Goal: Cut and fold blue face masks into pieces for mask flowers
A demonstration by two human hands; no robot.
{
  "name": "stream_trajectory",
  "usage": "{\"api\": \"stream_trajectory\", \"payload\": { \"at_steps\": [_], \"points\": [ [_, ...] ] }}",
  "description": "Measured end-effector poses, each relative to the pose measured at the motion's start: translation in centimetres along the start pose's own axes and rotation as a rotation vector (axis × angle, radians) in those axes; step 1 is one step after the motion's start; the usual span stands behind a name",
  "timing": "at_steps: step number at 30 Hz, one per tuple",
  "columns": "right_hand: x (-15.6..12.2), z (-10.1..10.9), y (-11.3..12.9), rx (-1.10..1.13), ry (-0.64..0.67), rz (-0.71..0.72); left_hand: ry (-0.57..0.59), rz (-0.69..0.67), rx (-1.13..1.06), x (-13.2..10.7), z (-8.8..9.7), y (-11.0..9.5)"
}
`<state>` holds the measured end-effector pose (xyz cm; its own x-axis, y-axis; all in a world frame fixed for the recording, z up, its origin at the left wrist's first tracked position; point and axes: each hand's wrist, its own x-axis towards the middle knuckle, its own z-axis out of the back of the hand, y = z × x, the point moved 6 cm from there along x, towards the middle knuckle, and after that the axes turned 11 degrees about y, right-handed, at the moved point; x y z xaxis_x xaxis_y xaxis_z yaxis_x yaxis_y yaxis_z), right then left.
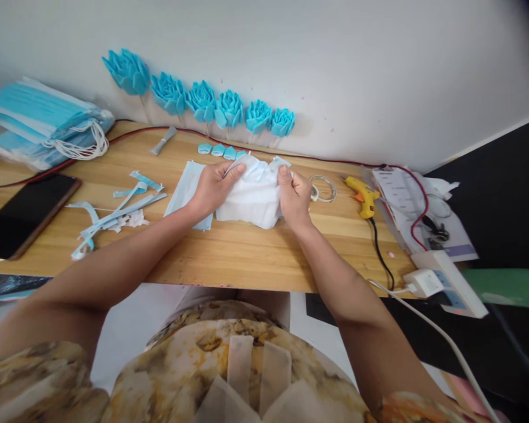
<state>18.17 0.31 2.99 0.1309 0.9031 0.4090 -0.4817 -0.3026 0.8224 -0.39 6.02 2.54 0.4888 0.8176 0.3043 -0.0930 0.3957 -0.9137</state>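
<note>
Both hands grip a face mask (253, 200), its white layer spread toward me and some pale blue showing at the top edge. My left hand (216, 185) is closed on its left side, thumb on top. On its right side my right hand (294, 194) is closed too, thumb over the upper edge. Another light blue mask piece (187, 191) lies flat beside and partly under my left hand. Just beyond the held mask sits a row of small folded blue pieces (224, 151). A roll of tape (324, 188) rests right of my right hand, partly hidden by it.
Several blue flowers on sticks (203, 101) lean along the wall. At left are a stack of masks (39, 117), a phone (26, 217) and cut strips (114, 217). A yellow glue gun (364, 197), papers (445, 229) and a power strip (452, 285) with cables occupy the right.
</note>
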Motion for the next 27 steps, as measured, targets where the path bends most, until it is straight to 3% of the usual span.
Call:
{"api": "stream_trajectory", "payload": {
  "at_steps": [15, 22, 27],
  "points": [
    [0.0, -0.1, -0.4, 0.063, -0.020, 0.022, 0.038, -0.006, -0.007, -0.2, -0.1, -0.6],
    [0.2, 0.4, -1.4, 0.098, -0.067, -0.051, 0.108, 0.080, -0.035, -0.4, -0.6, -0.3],
    [0.1, 0.4, -0.6, 0.135, -0.052, -0.038, 0.118, 0.152, -0.073, -0.6, -0.8, 0.2]
  ]
}}
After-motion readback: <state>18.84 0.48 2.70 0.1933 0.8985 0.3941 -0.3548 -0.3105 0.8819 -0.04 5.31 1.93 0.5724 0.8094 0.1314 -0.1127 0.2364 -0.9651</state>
